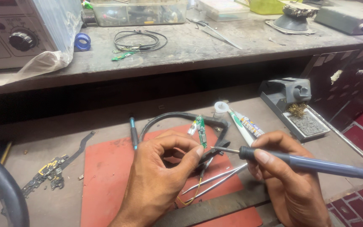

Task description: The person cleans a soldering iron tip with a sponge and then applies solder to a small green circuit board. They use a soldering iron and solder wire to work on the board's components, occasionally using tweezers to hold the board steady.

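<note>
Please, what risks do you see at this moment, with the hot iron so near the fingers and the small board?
1. The soldering iron tip in the right hand points at the left hand fingertips pinching the green board; a slip might burn them.
2. The board is held only by fingers, so it may wobble.
3. The glue tube lies close to the tip and could get scorched.

L hand (pixel 160 168) pinching, fingers curled; R hand (pixel 282 168) gripping, prob. pen-style.

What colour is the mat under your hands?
Red mat, seen clearly in the head view.
</note>
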